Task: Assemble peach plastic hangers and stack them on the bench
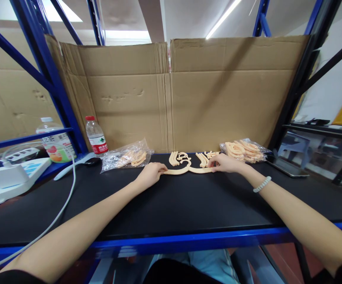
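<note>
A pale, curved decorative strip [175, 171] lies on the black tabletop, with a curl rising at its middle. My left hand [150, 173] pinches its left end between thumb and fingers. At the other side my right hand [222, 163], with a beaded bracelet on the wrist, pinches the right-hand curved strip [199, 170]. Whether the two halves are one piece or two touching pieces I cannot tell. Just behind them lie smaller pale carved pieces [173, 158] on the left and more pale carved pieces [202, 159] near my right fingers.
A clear plastic bag [125, 156] of pale pieces lies left, a fuller bag [243, 150] right. A red-capped water bottle [96, 136] stands at the back left. A white cable [70, 193] crosses the left side near a power strip [25, 177]. Cardboard [218, 98] walls the back.
</note>
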`<state>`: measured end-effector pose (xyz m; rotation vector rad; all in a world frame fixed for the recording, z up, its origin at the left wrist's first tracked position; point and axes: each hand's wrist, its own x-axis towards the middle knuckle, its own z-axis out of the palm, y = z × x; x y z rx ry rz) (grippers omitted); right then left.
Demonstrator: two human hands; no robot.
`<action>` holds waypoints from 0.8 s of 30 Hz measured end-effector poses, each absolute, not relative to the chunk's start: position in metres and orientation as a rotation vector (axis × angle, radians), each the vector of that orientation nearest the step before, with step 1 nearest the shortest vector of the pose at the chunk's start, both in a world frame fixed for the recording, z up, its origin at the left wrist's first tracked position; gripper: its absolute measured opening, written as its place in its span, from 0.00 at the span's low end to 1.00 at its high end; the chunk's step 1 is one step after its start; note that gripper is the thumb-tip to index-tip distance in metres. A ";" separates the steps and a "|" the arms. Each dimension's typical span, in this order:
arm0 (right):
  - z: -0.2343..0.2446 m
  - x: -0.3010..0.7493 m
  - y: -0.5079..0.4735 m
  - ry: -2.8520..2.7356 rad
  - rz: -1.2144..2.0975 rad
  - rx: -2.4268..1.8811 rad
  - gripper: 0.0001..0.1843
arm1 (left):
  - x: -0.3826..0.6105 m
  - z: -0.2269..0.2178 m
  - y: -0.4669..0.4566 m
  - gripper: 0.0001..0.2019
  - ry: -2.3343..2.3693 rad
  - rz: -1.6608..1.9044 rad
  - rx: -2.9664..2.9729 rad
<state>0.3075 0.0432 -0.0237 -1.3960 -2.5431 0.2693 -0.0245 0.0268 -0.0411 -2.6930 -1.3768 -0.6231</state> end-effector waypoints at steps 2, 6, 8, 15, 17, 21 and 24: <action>-0.024 0.307 0.043 -2.540 0.269 -1.402 0.08 | -0.024 -0.041 0.026 0.11 -1.379 -0.623 -2.689; -0.024 0.306 0.043 -2.529 0.260 -1.415 0.09 | -0.024 -0.040 0.025 0.11 -1.402 -0.619 -2.686; -0.024 0.306 0.043 -2.530 0.257 -1.415 0.09 | -0.024 -0.040 0.025 0.10 -1.418 -0.624 -2.686; -0.025 0.305 0.042 -2.531 0.237 -1.432 0.10 | -0.025 -0.040 0.025 0.10 -1.501 -0.691 -2.666; -0.025 0.304 0.042 -2.534 0.226 -1.433 0.10 | -0.026 -0.040 0.025 0.10 -1.512 -0.698 -2.665; -0.025 0.304 0.043 -2.536 0.207 -1.444 0.09 | -0.026 -0.039 0.024 0.10 -1.507 -0.698 -2.673; -0.026 0.304 0.043 -2.533 0.197 -1.447 0.09 | -0.026 -0.038 0.024 0.10 -1.502 -0.702 -2.678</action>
